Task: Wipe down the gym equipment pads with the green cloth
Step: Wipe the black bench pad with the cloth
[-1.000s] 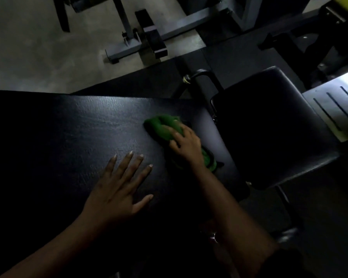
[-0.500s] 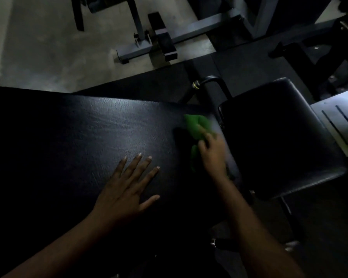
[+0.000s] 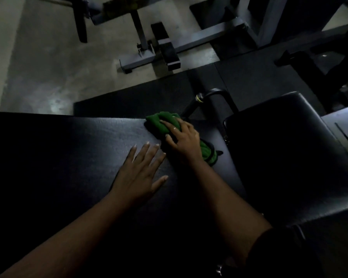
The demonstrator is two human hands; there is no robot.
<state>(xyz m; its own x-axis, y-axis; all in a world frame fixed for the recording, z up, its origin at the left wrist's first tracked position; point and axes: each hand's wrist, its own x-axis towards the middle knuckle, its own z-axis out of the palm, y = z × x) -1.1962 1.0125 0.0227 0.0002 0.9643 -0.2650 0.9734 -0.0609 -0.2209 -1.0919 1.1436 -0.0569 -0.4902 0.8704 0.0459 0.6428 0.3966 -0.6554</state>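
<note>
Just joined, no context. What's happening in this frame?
A person is wiping a large black vinyl bench pad with a bunched green cloth. The right hand presses the cloth near the pad's far edge; the left hand lies flat beside it. A second black seat pad sits to the right.

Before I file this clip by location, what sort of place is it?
Most likely a gym: a long black vinyl bench pad beside a separate black padded seat, grey steel machine frames on bare concrete, and black rubber floor mats underneath.
</note>
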